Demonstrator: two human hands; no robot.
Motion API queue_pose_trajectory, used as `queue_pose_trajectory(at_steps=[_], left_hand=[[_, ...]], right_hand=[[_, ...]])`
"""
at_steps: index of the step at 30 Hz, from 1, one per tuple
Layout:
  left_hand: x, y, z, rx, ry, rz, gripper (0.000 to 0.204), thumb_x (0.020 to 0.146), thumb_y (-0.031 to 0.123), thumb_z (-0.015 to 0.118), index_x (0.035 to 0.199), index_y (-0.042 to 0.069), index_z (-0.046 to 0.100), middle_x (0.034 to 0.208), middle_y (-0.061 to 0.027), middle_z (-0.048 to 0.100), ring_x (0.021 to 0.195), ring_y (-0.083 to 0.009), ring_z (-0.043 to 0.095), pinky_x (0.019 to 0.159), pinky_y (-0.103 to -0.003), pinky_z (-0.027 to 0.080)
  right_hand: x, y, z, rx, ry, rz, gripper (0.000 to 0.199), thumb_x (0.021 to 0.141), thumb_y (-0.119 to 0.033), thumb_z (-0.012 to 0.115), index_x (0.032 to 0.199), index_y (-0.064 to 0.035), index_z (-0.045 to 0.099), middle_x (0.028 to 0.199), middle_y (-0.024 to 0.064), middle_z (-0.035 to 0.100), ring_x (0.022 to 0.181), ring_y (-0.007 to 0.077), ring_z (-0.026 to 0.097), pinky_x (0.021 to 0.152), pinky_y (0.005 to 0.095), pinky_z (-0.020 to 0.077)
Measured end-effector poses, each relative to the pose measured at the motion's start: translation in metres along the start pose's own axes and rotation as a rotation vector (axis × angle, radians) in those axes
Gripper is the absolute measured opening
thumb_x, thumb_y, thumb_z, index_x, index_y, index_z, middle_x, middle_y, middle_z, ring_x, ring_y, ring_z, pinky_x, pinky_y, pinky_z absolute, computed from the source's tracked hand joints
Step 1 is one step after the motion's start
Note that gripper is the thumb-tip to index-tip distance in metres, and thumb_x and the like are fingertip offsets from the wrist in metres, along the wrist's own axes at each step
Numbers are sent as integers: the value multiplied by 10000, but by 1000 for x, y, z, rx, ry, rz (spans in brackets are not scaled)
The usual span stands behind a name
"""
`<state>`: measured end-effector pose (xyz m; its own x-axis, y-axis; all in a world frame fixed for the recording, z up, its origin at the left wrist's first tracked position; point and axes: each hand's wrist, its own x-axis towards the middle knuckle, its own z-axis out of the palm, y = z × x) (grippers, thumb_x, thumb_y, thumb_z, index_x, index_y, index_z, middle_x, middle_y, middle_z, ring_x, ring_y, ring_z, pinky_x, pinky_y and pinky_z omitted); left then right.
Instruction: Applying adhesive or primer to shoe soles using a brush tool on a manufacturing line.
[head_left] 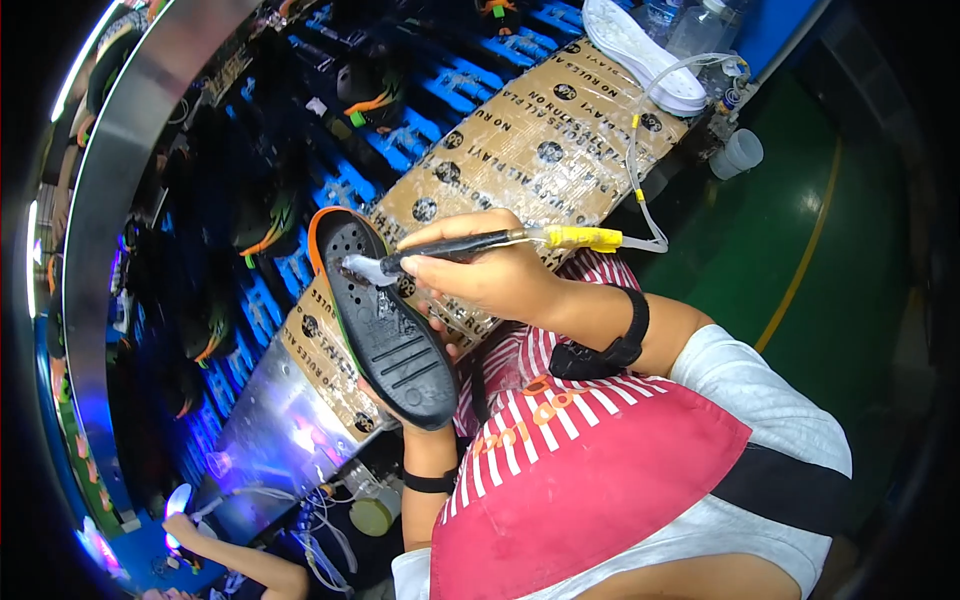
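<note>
My left hand [420, 445] holds a black shoe sole [390, 330] with an orange rim from underneath, its tread side facing up and tilted. Most of that hand is hidden behind the sole. My right hand [490, 275] grips a black-handled brush [455, 245] whose white bristles rest on the upper part of the sole. A yellow fitting [585, 238] at the brush's back end joins a clear tube [640, 150] that runs up toward the bottles. Both wrists wear black bands.
A cardboard-covered bench top [530, 150] lies under my hands, with a white sole [640, 50] at its far end beside plastic bottles [700, 25] and a white cup [740, 152]. Dark shoes ride a blue conveyor [400, 140]. Another person's hand [190, 528] works at lower left.
</note>
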<state>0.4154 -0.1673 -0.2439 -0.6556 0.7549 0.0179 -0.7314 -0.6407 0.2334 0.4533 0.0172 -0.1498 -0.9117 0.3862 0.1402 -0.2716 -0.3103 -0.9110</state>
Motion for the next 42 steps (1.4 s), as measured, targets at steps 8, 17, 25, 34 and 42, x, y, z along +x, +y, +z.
queue_pose_trajectory(at_steps=[8, 17, 25, 34, 42], left_hand=[[6, -24, 12, 100, -12, -65, 934, 704, 726, 459, 1363, 95, 256, 1313, -193, 370, 1142, -369, 433, 893, -505, 414], [-5, -19, -25, 42, -33, -81, 856, 751, 701, 409, 1367, 122, 275, 1344, -110, 363, 1185, -254, 414, 966, -515, 344], [-23, -17, -30, -243, -45, -126, 836, 761, 693, 397, 1369, 132, 274, 1356, -107, 346, 1204, -256, 389, 975, -526, 315], [-36, 1, -37, -567, -12, -206, 813, 772, 684, 382, 1370, 144, 273, 1370, -104, 326, 1225, -259, 361, 985, -539, 282], [-39, 6, -39, -860, -9, -210, 794, 781, 676, 370, 1372, 154, 273, 1383, -101, 309, 1244, -261, 336, 994, -550, 253]], right_hand=[[24, 16, 5, -527, 305, -526, 168, 752, -110, 647, 884, -7, 638, 666, 104, 620, 528, 156, 599, 480, 261, 444], [19, 36, 15, -659, 116, -630, 144, 716, -161, 642, 801, -46, 618, 667, 113, 604, 594, 269, 610, 517, 339, 474], [15, 29, 13, -519, 201, -540, 181, 721, -114, 658, 873, -19, 634, 736, 145, 633, 634, 250, 627, 561, 305, 479], [11, 27, 14, -440, -24, -540, 179, 700, -216, 615, 702, -37, 616, 650, 131, 587, 637, 299, 597, 577, 385, 477], [3, 19, 16, -619, 32, -631, 145, 686, -186, 646, 731, -49, 631, 687, 129, 617, 649, 275, 611, 587, 346, 484]])
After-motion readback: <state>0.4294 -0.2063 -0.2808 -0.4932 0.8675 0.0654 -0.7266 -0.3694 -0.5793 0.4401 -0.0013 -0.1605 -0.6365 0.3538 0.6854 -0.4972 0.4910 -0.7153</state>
